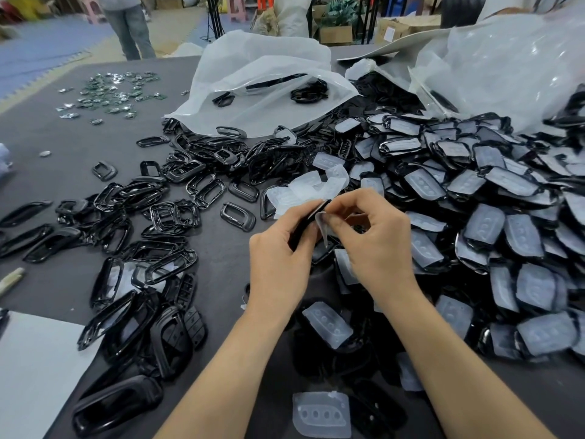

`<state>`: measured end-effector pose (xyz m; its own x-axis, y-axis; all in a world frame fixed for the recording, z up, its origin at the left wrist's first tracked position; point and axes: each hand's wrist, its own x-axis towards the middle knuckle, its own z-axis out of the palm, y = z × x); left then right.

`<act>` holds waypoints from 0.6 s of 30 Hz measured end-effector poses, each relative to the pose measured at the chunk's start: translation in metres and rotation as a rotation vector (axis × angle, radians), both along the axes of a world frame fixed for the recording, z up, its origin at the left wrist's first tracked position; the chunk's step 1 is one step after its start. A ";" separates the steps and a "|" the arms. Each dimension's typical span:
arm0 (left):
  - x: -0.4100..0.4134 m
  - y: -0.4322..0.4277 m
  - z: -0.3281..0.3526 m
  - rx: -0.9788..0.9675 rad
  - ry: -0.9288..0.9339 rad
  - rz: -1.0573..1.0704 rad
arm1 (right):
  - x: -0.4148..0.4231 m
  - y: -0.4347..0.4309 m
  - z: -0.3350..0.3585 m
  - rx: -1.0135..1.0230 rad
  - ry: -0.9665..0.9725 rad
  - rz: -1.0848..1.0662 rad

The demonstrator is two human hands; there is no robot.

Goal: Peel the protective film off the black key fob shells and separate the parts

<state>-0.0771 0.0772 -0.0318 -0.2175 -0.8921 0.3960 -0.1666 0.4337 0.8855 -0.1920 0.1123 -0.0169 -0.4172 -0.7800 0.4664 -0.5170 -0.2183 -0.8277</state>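
Observation:
My left hand (280,248) grips a black key fob shell (311,220) edge-on above the table. My right hand (376,239) pinches a clear film (323,228) that curls away from the shell's face. A large heap of film-covered shells (474,198) lies to the right. Bare black frames (177,198) are spread to the left. Several peeled films (311,185) lie just beyond my hands, and another film (321,413) lies near the front edge.
Open plastic bags (262,87) (506,58) sit at the back of the grey table (72,144). Small green circuit boards (110,93) are scattered far left. A white sheet (31,369) covers the near left corner. A person's legs (129,26) stand beyond the table.

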 end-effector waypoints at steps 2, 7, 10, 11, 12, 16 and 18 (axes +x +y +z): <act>0.000 -0.001 -0.001 0.021 0.007 -0.001 | 0.000 0.000 0.000 0.019 -0.012 0.018; 0.001 -0.002 -0.002 0.055 0.029 -0.014 | 0.001 -0.002 -0.001 0.074 -0.017 0.039; 0.000 -0.002 -0.003 0.066 0.025 -0.025 | 0.001 -0.003 -0.003 0.090 -0.060 0.006; -0.001 -0.001 -0.004 0.063 0.024 -0.027 | 0.001 -0.003 -0.004 0.096 -0.072 -0.004; -0.002 0.000 -0.004 0.061 0.023 -0.028 | 0.001 -0.003 -0.004 0.099 -0.081 -0.013; -0.002 0.000 -0.003 0.068 0.002 -0.037 | -0.001 -0.004 -0.004 0.139 -0.120 -0.011; -0.002 0.000 -0.004 0.069 -0.010 -0.033 | -0.002 -0.004 -0.004 0.156 -0.126 0.001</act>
<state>-0.0795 0.0769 -0.0360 -0.2507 -0.9097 0.3312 -0.1621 0.3768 0.9120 -0.1943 0.1081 -0.0207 -0.4639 -0.8391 0.2842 -0.4068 -0.0833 -0.9097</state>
